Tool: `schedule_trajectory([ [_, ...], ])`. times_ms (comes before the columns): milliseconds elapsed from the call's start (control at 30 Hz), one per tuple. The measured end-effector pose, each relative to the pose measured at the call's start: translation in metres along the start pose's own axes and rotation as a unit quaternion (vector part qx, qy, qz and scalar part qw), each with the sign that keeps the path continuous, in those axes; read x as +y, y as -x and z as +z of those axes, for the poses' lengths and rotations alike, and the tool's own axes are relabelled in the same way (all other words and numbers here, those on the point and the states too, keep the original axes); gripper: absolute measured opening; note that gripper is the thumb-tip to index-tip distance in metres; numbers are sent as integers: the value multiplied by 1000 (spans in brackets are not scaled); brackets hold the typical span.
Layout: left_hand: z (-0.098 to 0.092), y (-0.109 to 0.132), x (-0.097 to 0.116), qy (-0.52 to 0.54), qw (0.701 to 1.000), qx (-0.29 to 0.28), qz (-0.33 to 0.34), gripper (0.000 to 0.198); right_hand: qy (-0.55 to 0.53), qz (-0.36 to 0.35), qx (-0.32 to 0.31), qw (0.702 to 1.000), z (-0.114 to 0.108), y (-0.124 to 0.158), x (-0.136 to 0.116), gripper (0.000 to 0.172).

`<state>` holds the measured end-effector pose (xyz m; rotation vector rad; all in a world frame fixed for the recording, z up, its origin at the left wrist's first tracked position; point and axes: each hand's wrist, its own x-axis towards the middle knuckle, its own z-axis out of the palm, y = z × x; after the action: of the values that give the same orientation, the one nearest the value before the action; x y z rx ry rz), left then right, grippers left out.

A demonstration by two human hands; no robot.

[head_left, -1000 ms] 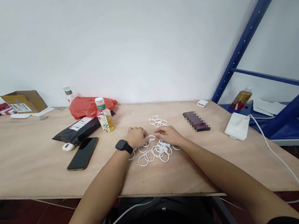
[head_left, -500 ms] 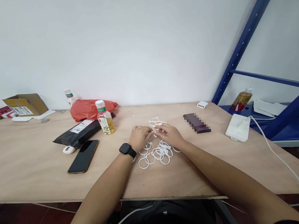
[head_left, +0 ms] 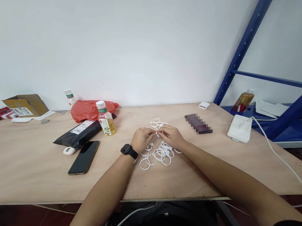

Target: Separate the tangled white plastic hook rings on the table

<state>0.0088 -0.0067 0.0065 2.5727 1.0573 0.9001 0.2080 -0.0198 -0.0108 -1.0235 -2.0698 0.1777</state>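
Observation:
My left hand, with a black watch on its wrist, and my right hand meet fingertip to fingertip just above the wooden table. Both pinch one small white plastic ring between them. A pile of white rings lies on the table right under and in front of my hands. A smaller cluster of white rings lies just beyond my fingers.
A black phone, a small bottle of yellow drink, a black parcel and a red bag lie left of my hands. A dark flat box, a white charger with cable and blue shelving are to the right.
Both hands lifted from the ring pile and came together, pinching one ring between their fingertips. The view shifted down slightly.

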Motion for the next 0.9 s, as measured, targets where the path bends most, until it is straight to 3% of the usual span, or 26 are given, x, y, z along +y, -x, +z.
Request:
schedule_trajectory([
  [233, -2, -1, -1, -19, 999, -17, 22, 23, 4, -7, -18, 1000, 0, 1, 0, 18],
  [433, 4, -3, 3, -23, 997, 70, -25, 24, 3, 39, 32, 999, 3, -2, 0, 19],
  [533, 7, -3, 3, 2, 995, 90, -35, 23, 32, 30, 30, 999, 5, -1, 1, 17],
  [733, -11, -2, -11, -29, 996, 54, -60, 27, 162, 66, 35, 984, -1, -4, 12, 21],
  [900, -24, 4, -27, -88, 989, -84, -82, 23, 242, 119, -30, 963, -9, -3, 30, 25],
])
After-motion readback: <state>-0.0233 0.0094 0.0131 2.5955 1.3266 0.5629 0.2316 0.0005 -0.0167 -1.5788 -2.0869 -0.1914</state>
